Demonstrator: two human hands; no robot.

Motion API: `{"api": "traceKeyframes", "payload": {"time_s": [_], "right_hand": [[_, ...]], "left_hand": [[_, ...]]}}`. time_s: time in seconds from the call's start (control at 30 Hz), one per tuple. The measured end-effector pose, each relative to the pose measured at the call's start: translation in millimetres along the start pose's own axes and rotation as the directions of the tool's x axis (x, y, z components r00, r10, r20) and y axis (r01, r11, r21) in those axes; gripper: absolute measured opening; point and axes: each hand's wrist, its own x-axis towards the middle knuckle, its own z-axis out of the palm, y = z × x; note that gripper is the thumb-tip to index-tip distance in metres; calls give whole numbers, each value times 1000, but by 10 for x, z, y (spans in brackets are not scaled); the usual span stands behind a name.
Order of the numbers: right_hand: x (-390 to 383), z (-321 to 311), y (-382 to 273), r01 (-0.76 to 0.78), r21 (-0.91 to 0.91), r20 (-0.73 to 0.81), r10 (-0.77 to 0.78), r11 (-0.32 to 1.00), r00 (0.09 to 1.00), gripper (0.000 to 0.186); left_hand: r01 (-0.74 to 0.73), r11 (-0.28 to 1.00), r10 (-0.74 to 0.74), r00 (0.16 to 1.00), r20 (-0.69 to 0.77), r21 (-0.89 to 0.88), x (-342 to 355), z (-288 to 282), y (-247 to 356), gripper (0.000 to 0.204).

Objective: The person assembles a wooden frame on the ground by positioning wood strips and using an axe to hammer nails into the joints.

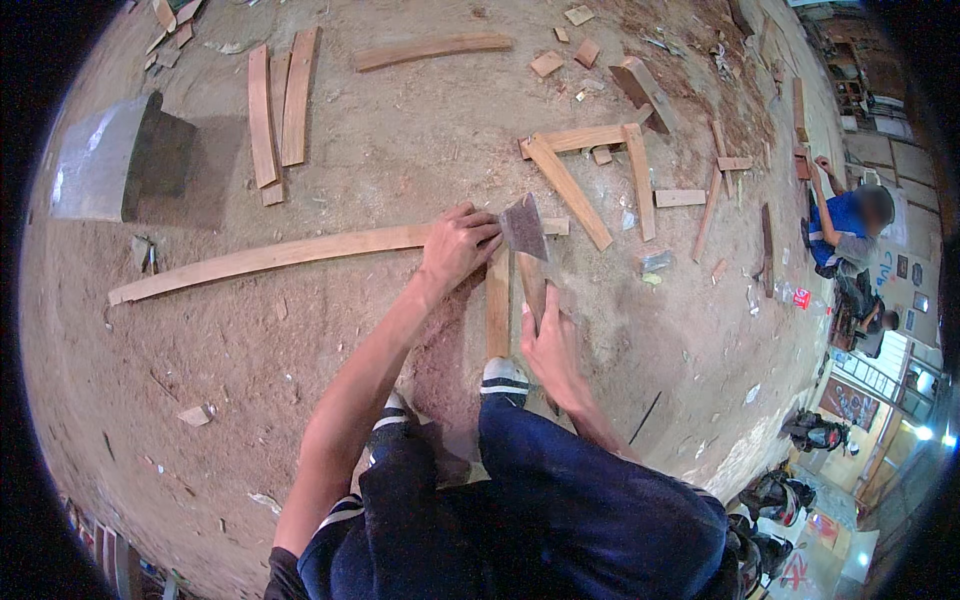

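Plank (pixel 270 258): on the dirt ground, stretching from the left toward the middle; probably stiff, fairly light and rough, best held near its right end, across its width.
Short board (pixel 498 308): lies crosswise between the plank and the right shoe (pixel 503 376); likely light and rigid, easiest taken by its sides.
Hatchet (pixel 523 229): probably head-heavy; the wooden handle suits a full grip, well clear of the metal.
Left hand: (pixel 460 245) arm reaching forward, fingers bent down onto the plank beside the blade; whether they pinch anything small, I cannot tell.
Right hand: (pixel 552 335) fingers closed around the handle, wrist low.
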Motion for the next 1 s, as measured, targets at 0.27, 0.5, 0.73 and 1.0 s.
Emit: {"api": "traceKeyframes", "payload": {"time_s": [0.27, 0.5, 0.73, 1.0], "right_hand": [[-150, -55, 5, -86, 172, -127, 109, 981, 986, 51], [-150, -12, 42, -93, 198, -83, 111, 976, 990, 50], [-96, 16, 101, -50, 121, -90, 61, 991, 994, 49], [-60, 70, 99, -16, 130, -150, 36, 991, 988, 48]], "left_hand": [[-20, 998, 16, 997, -71, -59, 50, -4, 53, 35], [42, 999, -42, 999, -18, -20, -2, -17, -11, 33], [129, 990, -125, 990, 61, -55, 104, -100, 108, 32], [45, 999, -43, 994, 99, -26, 67, -189, 43, 35]]}}
